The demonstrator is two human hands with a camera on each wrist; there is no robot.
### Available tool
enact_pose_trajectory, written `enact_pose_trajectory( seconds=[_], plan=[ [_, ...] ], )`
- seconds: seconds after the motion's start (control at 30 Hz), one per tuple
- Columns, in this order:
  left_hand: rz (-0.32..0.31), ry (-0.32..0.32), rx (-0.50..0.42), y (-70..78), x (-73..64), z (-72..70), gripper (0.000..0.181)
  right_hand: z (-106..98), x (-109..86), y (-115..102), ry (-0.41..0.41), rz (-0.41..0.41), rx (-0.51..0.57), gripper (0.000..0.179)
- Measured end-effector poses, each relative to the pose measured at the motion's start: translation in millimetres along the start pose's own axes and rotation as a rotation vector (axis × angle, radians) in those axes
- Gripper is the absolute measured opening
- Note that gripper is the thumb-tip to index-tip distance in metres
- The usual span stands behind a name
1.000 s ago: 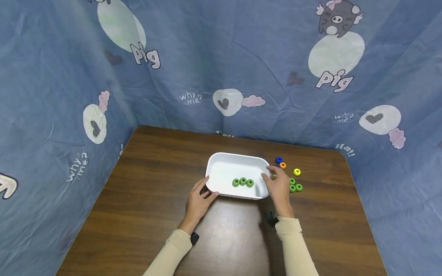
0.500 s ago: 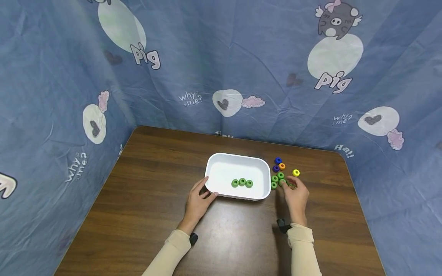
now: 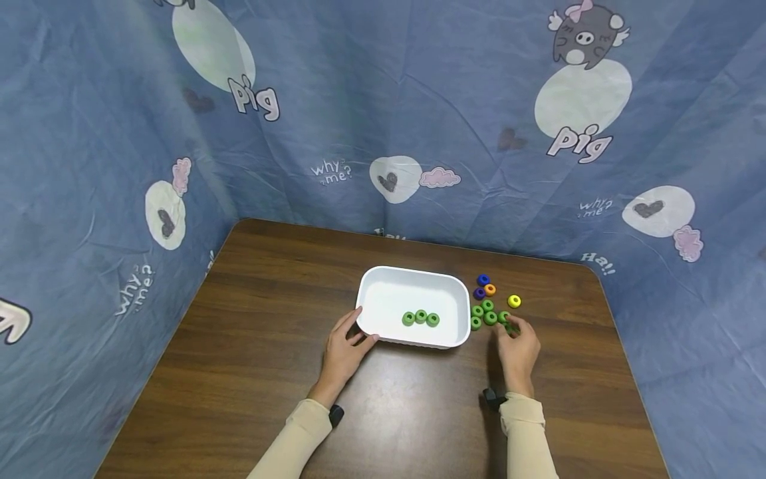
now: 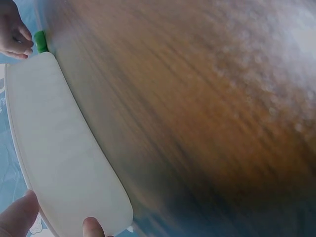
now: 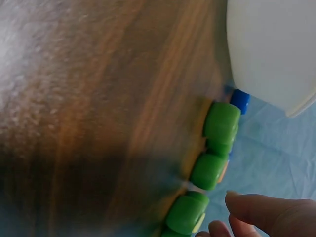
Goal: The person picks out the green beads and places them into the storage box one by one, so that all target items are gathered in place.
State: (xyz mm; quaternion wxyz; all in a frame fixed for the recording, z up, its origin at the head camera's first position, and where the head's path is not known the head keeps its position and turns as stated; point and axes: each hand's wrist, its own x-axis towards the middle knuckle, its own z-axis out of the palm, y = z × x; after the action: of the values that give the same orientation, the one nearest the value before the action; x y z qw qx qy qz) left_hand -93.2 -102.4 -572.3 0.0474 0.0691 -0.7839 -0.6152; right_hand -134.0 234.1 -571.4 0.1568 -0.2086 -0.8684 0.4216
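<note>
Here's the left hand (image 3: pixel 343 356), thumb and fingers spread, touching the near-left corner of the white tray (image 3: pixel 389 293). Inside, three green rings (image 3: pixel 421 320) sit in a row along the near side. Just right of the tray, blue rings (image 3: pixel 483 280), an orange ring (image 3: pixel 490 290) and loose green rings (image 3: pixel 490 319) cluster on the table (image 3: pixel 287 299); a yellow ring (image 3: pixel 514 302) lies apart. And the right hand (image 3: pixel 519 349) reaches low over the rightmost greens, thumb and fingers bent; whether they're pinching one, I can't tell.

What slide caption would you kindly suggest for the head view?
Left hand touching a white tray holding three green rings; right hand at loose green rings alongside.
</note>
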Motion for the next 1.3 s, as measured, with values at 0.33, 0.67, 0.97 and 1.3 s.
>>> enact_pose_trajectory(
  seconds=[0.33, 0.67, 0.97, 1.3],
  plan=[
    [-0.002, -0.002, -0.007, 2.8, -0.7, -0.3, 0.069, -1.5, -1.0, 6.2, 0.046, 0.004, -0.026, 0.023],
    [0.004, 0.002, 0.004, 2.8, -1.5, -0.3, 0.069, -4.7, -0.7, 9.0, 0.039, -0.004, -0.037, 0.022],
    [-0.011, -0.009, 0.001, 2.4, -1.7, 0.5, 0.070, -6.4, -0.6, 11.0, 0.040, 0.007, -0.065, 0.022],
    [0.010, 0.009, 0.005, 3.0, -1.1, 0.1, 0.069, -5.9, -1.9, 8.8, 0.027, -0.012, -0.061, 0.022]
  ],
)
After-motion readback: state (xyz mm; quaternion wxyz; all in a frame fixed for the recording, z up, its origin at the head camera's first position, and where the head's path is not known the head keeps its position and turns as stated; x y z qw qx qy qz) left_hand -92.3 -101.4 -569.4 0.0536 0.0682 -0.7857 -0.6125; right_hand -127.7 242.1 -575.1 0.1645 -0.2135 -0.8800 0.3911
